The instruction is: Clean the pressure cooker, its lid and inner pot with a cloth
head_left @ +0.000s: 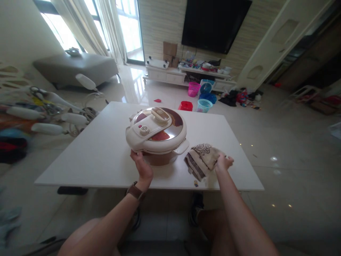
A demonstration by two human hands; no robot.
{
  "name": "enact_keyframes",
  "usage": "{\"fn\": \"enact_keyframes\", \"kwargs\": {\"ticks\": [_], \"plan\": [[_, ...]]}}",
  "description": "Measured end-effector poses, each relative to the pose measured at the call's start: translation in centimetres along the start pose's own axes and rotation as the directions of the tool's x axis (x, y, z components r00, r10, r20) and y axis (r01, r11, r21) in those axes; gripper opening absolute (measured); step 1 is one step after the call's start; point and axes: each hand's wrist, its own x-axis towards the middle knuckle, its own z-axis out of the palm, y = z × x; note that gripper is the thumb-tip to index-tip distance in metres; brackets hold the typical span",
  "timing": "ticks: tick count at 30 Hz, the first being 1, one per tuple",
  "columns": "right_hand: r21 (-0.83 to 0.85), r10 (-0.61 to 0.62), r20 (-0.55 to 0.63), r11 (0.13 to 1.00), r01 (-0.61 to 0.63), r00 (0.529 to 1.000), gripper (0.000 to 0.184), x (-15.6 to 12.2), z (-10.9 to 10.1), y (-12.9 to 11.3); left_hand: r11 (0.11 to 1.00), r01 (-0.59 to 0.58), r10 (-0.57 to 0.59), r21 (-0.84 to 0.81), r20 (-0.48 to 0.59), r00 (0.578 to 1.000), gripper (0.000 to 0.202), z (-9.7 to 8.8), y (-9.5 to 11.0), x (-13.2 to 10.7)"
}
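An electric pressure cooker [162, 158], cream and brown with a shiny lid, stands upright on the white table [87, 153]. My left hand [142, 167], with a brown watch on its wrist, grips the cooker at its front left, just under the lid's rim; the fingertips are partly hidden there. To the right of the cooker, my right hand [224, 163] is closed on the edge of a folded beige cloth [204, 160] with a dark brown pattern. The cloth hangs over or lies on the tabletop; I cannot tell which. A tiny dark and yellow item [196, 183] lies by the table's front edge.
Beyond the table are a red stool [185, 106], a light blue basket [204, 104] and a pink bin [194, 89]. A chandelier-like fixture with white shades [74, 119] stands at the left. A low cabinet [166, 76] runs beneath the television [213, 25].
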Motion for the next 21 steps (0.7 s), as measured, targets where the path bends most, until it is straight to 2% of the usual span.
{"fn": "enact_keyframes", "kwargs": {"ticks": [3,5,6,7,8,9,10,11,12,14,17,21], "plan": [[-0.082,-0.047,0.041,0.995,0.051,0.998,0.012,-1.4,0.1,-0.4,1.0,-0.004,0.004,-0.002,-0.004,1.0,0.041,0.1,-0.2,0.0],[-0.124,0.009,0.194,0.992,0.016,0.981,0.021,-3.6,1.8,-0.1,1.0,-0.007,0.007,0.006,-0.007,1.0,0.04,0.1,-0.2,0.0],[-0.158,0.1,0.377,0.987,-0.042,0.921,0.031,-5.0,3.0,0.1,1.0,-0.008,0.009,0.009,-0.008,1.0,0.04,0.2,-0.2,0.0],[-0.175,0.18,0.519,0.979,-0.102,0.836,0.042,-6.4,4.2,0.4,1.0,-0.01,0.01,0.011,-0.011,1.0,0.039,0.2,-0.2,0.0],[-0.165,0.222,0.606,0.974,-0.152,0.764,0.05,-7.7,5.3,0.6,1.0,-0.012,0.012,0.012,-0.014,1.0,0.038,0.2,-0.1,0.0],[-0.152,0.249,0.66,0.968,-0.198,0.709,0.053,-8.8,6.4,0.7,1.0,-0.016,0.016,0.015,-0.02,1.0,0.038,0.3,-0.1,0.0],[-0.141,0.263,0.69,0.963,-0.23,0.675,0.054,-9.8,7.4,0.8,1.0,-0.02,0.021,0.02,-0.028,0.999,0.037,0.4,-0.1,0.0],[-0.127,0.261,0.701,0.961,-0.244,0.664,0.054,-10.5,8.2,0.8,0.999,-0.024,0.025,0.026,-0.036,0.999,0.036,0.5,-0.1,0.0],[-0.107,0.251,0.697,0.963,-0.249,0.672,0.052,-11.0,8.8,0.8,0.999,-0.025,0.027,0.031,-0.045,0.999,0.036,0.6,-0.1,0.0],[-0.063,0.218,0.663,0.97,-0.237,0.716,0.047,-11.6,9.6,0.7,0.999,-0.02,0.021,0.03,-0.06,0.998,0.033,0.8,-0.3,-0.1],[-0.016,0.184,0.608,0.975,-0.22,0.772,0.044,-11.8,10.0,0.7,1.0,-0.004,0.005,0.011,-0.047,0.999,0.031,1.0,-0.9,-0.1],[-0.046,0.161,0.6,0.985,-0.167,0.783,0.049,-12.1,9.8,0.6,1.0,-0.018,0.018,-0.006,0.009,1.0,0.037,1.1,-1.6,-0.2]]}}
